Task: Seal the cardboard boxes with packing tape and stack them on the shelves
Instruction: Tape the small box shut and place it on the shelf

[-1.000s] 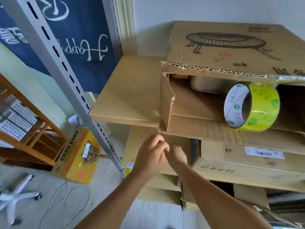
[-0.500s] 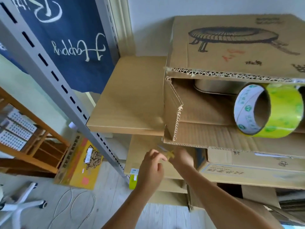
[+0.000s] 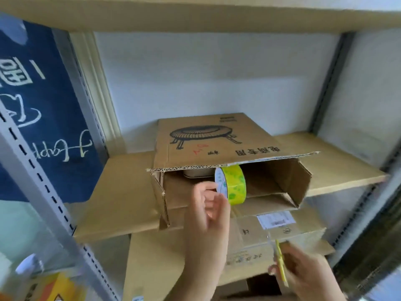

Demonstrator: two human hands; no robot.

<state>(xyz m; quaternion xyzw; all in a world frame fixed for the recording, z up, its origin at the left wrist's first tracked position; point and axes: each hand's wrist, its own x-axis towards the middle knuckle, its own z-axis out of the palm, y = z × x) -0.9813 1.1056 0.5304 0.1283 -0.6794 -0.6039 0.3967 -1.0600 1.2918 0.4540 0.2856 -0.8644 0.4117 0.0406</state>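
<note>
Hanging from the open box (image 3: 217, 144) flap, a yellow-green tape roll (image 3: 233, 184)

My hands: left hand (image 3: 208, 213), right hand (image 3: 303, 272), both bare. No rings, no watch, no gloves. Forearms bare, no sleeves visible up to frame edge. Outlines motion-blurred.

Both hands are motion-blurred; the left hand (image 3: 209, 205) hides part of the tape roll (image 3: 233, 184).
</note>
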